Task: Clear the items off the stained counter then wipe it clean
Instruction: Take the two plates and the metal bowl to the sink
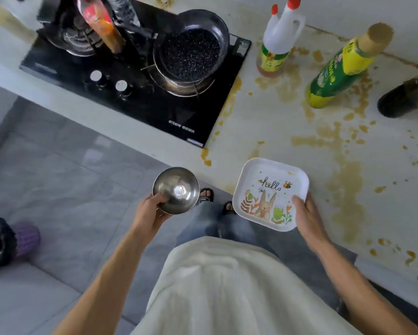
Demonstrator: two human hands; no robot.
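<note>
Head view: we lift the steel bowl (pixel 176 189) in left fingers (pixel 160 197) and square plate (pixel 271 193) in right fingers (pixel 298 201), closed on both, off the stained table (pixel 300 131) beside the stove (pixel 135 76).

You've got one head cam, wide-angle, looking steeply down: your torso at bottom, floor left, stained counter (pixel 300 131) and gas hob (pixel 140 76) across top and right, close range.

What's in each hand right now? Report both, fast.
Left hand: closed on the rim of the steel bowl, held out over the floor.
Right hand: closed on the edge of the square rabbit plate, at the counter's front edge.
</note>
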